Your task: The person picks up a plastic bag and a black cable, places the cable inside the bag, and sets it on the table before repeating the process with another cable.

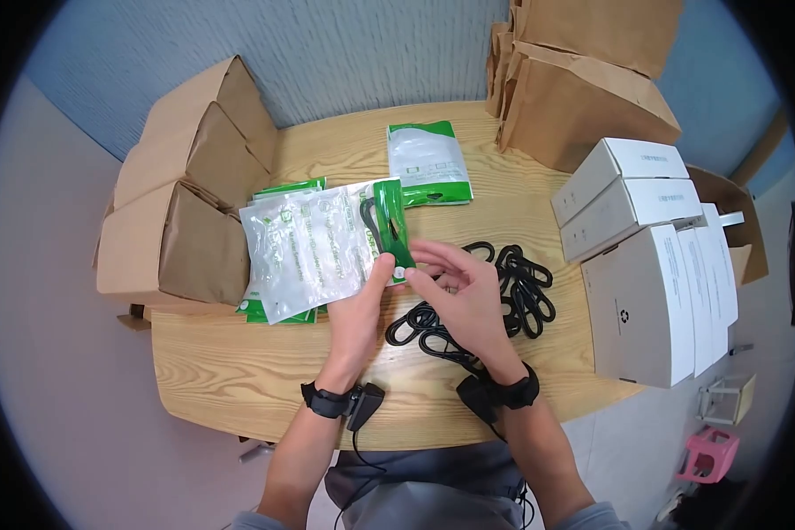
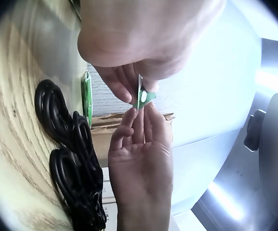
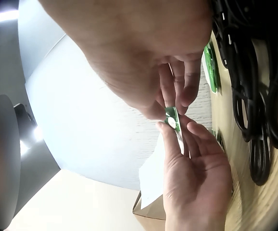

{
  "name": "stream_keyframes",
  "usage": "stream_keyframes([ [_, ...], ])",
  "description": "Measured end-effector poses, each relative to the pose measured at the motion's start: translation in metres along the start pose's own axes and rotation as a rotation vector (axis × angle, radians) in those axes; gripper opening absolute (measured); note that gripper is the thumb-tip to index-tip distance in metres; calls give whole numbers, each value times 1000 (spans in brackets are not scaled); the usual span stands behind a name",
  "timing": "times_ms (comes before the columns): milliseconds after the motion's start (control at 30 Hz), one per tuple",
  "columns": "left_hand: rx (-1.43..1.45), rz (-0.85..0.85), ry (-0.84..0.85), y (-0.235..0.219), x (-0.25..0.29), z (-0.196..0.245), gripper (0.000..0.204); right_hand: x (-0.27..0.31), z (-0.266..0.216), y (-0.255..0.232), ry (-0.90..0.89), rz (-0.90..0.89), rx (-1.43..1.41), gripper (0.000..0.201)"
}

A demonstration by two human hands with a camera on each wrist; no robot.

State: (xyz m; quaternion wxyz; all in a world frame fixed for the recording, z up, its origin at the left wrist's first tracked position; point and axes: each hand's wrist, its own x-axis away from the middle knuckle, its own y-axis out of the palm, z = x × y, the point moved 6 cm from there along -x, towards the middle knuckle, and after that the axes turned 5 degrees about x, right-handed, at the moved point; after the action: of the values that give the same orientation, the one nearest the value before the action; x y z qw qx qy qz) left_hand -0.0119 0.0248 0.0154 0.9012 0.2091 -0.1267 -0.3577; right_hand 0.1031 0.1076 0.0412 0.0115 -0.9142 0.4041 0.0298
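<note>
Green-and-clear plastic pouch [image 1: 305, 247], its green corner pinched by both the left hand [image 1: 355, 314] and the right hand [image 1: 470, 305], is held above a wooden table [image 1: 230, 380], left of coiled black cables [image 1: 528, 298].

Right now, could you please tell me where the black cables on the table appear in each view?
Head: black cables right of centre, partly behind the right hand.
Left wrist: black cables at lower left.
Right wrist: black cables at upper right.
Shared landmark: the green-ended bag, pinched by the left hand and right hand.
</note>
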Motion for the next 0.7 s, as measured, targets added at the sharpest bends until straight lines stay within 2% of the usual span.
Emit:
stream_keyframes([
  [67,-9,-6,4,0,-1,0,31,2,-6,-3,-37,73,-32,40],
  [300,-91,-46,34,3,4,1,30,-2,-3,-11,-119,101,-90,44],
  [367,-64,-27,22,5,4,4,30,-1,-3,-10,33,34,-183,46],
  [467,-16,-13,0,4,4,5,29,0,-2,-6,80,-35,-246,50],
  [700,12,-37,-31,6,3,2,30,3,-9,5,60,-89,-197,55],
])
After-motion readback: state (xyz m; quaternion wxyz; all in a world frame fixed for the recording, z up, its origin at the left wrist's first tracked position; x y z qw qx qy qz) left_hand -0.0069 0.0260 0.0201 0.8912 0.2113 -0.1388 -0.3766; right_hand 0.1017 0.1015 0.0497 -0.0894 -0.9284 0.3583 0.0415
